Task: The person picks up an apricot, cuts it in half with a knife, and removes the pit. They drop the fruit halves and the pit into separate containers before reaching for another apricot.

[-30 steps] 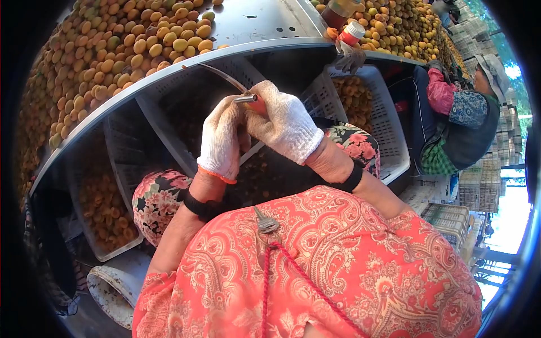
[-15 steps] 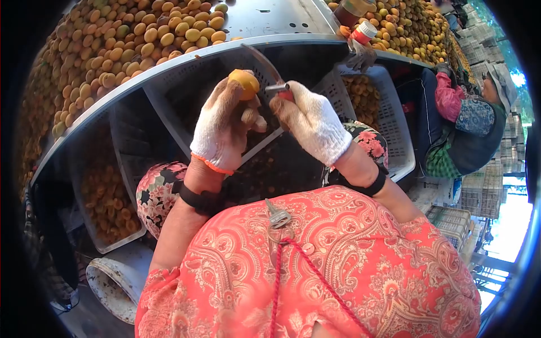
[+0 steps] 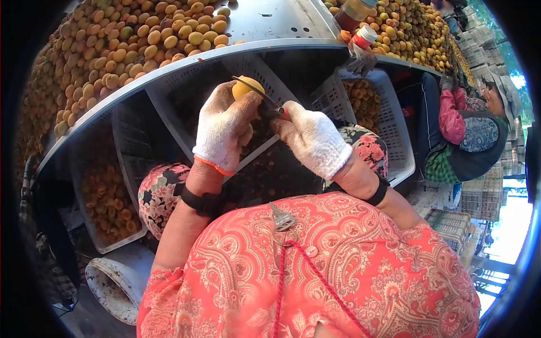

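My left hand (image 3: 225,124), in a stained white knit glove, is closed around a yellow-orange apricot (image 3: 243,90), which shows above the fingers. My right hand (image 3: 313,134), gloved the same way, grips a knife (image 3: 269,100) by its red handle. The thin curved blade points up and left and lies across the apricot. Both hands are above my lap, in front of the metal table's rim (image 3: 186,59). Below them a plastic crate (image 3: 169,121) stands partly in shadow under the table.
Heaped apricots (image 3: 135,45) cover the table's left side, with another pile (image 3: 406,39) at right. A red-and-white bottle (image 3: 364,37) stands by the rim. Crates of cut fruit flank me, left (image 3: 107,197) and right (image 3: 389,112). A white bucket (image 3: 115,287) lies lower left. A person (image 3: 468,135) sits at right.
The knife has swung down from above and between the hands onto the apricot. My left hand has turned, and the apricot now sits slightly lower with the blade across it.
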Demonstrator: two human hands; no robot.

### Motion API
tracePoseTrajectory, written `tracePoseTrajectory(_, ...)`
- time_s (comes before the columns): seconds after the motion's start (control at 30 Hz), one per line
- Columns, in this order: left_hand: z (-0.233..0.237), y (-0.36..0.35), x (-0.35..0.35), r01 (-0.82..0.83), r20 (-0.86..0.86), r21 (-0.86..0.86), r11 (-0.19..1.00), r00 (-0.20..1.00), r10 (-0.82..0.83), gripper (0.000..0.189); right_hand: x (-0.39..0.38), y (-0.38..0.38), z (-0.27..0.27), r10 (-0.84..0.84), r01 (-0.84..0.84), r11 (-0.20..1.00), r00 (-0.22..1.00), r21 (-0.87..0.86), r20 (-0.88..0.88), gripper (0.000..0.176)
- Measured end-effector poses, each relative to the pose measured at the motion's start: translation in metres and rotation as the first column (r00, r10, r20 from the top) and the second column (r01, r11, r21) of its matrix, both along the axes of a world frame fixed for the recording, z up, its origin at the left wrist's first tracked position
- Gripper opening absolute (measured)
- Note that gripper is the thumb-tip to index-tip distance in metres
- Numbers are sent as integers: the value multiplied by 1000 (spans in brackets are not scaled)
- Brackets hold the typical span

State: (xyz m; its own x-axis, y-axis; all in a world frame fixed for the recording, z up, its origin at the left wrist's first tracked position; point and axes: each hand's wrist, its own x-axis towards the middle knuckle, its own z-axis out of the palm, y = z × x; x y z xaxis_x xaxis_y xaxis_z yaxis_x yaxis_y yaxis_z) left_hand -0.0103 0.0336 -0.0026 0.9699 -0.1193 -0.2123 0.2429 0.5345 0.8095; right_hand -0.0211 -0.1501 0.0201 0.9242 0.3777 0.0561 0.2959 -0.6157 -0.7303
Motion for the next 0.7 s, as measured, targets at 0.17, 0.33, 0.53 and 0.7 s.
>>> tracePoseTrajectory(0.17,5,-5,-2,-48,10,130,990,999,47,29,-4,6,-1,-18,35,985,995,-169,100,15)
tracePoseTrajectory(0.33,11,-5,-4,-111,0,152,982,994,112,24,-5,11,-12,-31,70,984,973,-163,227,21)
tracePoseTrajectory(0.53,-9,2,-2,22,-180,-116,993,983,-43,33,-3,16,-17,-47,130,948,960,-289,275,20)
tracePoseTrajectory(0.7,-7,2,0,32,-224,-183,983,972,-73,36,-1,17,-16,-76,123,965,976,-233,202,17)
